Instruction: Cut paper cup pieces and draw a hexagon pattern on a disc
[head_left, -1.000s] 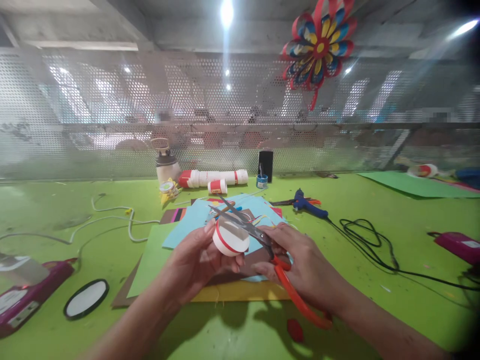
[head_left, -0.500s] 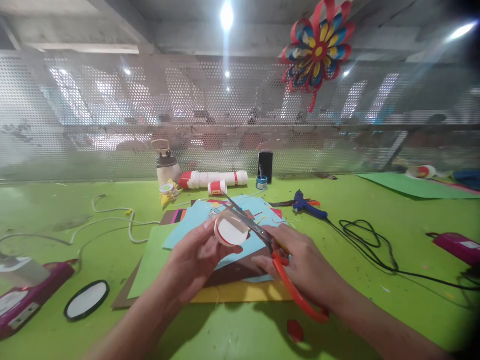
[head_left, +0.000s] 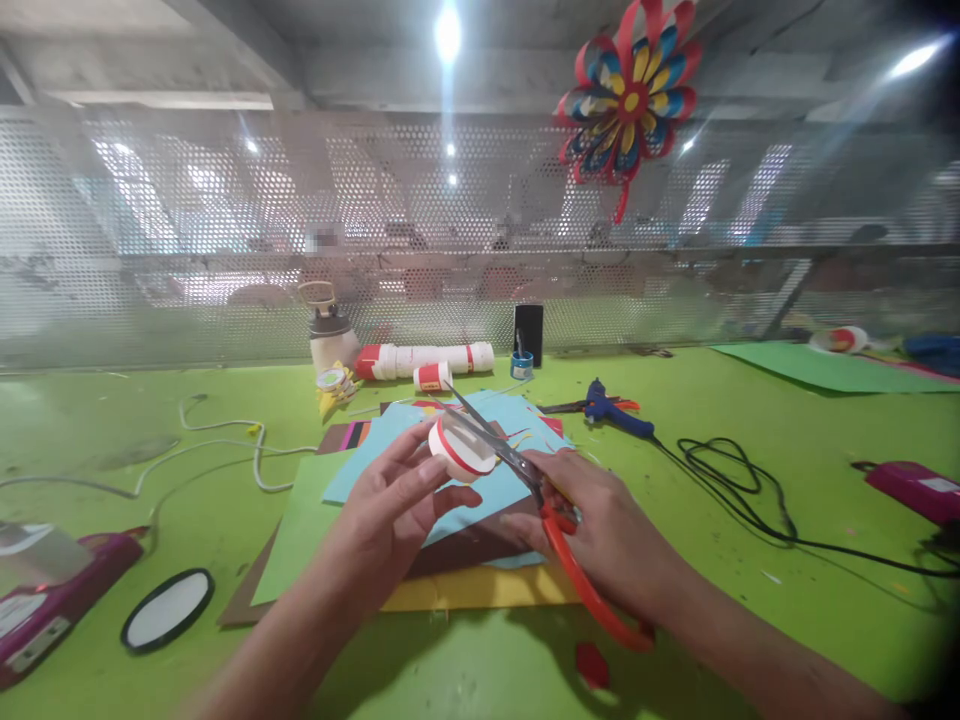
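Between the thumb and fingers of my left hand [head_left: 405, 485] is a short white paper cup piece [head_left: 459, 448] with a red band, tilted on its side. My right hand [head_left: 592, 500] grips scissors [head_left: 592, 580] with orange-red handles. Their metal blades stand slightly apart and reach across the cup piece's upper edge; whether the paper lies between them I cannot tell. Under both hands lies a stack of coloured paper, with a light blue sheet [head_left: 352, 478], a light green sheet [head_left: 296, 535] and a yellow one [head_left: 480, 588].
Behind the paper are a red-and-white cup [head_left: 433, 377], a long white tube [head_left: 442, 359], a bottle [head_left: 330, 335] and a blue jar [head_left: 522, 366]. A blue glue gun [head_left: 615, 412] lies right, its black cord trailing. Purple power strips [head_left: 911, 492] flank the table; a black-rimmed disc [head_left: 168, 610] lies left.
My left hand has turned the cup piece, so its red-banded side now faces me more and its white inner face less. The scissors stay in nearly the same place.
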